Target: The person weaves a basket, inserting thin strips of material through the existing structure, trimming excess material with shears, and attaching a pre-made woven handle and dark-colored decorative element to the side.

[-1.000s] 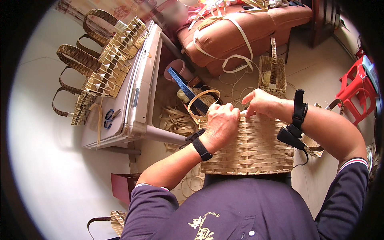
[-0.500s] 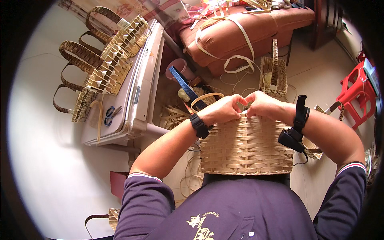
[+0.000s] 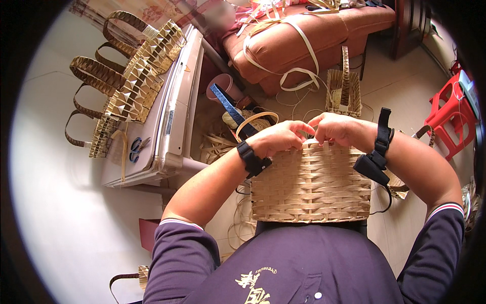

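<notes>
A tan woven basket (image 3: 309, 185) rests against my lap, its flat woven side facing up. At its far edge, my left hand (image 3: 283, 138) and my right hand (image 3: 336, 130) meet with curled fingers, pinching at the rim. The fingertips sit close together near the middle of that edge, and the far side of the basket is hidden. A pale strip (image 3: 258, 116) curves up beyond my left hand; whether it joins the basket I cannot tell. Each wrist wears a black strap, the right one carrying a small black box (image 3: 371, 170).
Finished handled baskets (image 3: 136, 91) stand on a table at the left, near blue-handled scissors (image 3: 135, 149). Ahead are a pink bin (image 3: 223, 86), a brown sofa (image 3: 304, 45) draped with strips and another basket (image 3: 344, 96). A red stool (image 3: 448, 119) stands at the right.
My right hand's fingers have shifted slightly right along the rim, and my left index finger now stretches toward them. The view has moved a little.
</notes>
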Tool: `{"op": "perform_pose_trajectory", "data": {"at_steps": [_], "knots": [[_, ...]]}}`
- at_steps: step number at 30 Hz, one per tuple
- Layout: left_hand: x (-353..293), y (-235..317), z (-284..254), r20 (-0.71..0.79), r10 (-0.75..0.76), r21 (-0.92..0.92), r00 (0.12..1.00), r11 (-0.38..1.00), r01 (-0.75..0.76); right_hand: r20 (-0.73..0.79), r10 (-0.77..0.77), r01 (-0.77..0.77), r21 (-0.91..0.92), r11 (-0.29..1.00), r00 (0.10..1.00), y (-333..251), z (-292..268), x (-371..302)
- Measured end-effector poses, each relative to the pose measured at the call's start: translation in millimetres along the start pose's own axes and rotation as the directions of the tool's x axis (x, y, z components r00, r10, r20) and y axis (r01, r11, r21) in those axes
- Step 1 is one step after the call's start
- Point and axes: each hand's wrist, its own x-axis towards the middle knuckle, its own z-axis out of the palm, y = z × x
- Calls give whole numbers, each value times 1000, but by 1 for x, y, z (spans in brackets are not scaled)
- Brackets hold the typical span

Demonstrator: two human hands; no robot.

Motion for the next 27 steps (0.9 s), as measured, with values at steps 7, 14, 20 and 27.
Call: {"op": "perform_pose_trajectory", "data": {"at_steps": [7,14,20,27], "knots": [[1,-7,-4,20,5,-84,1000,996,-4,97,-129,135,-65,989,987,1,1,-7],[0,-8,-1,-9,-9,-96,1000,995,8,-144,-305,260,-269,927,941,-4,11,-40],[2,-10,-3,-47,-1,-83,999,997,-3,-199,-494,196,-746,636,847,-5,25,-50],[-9,5,5,-69,123,194,990,975,-108,-58,-558,414,-608,678,828,-13,-1,-55]]}}
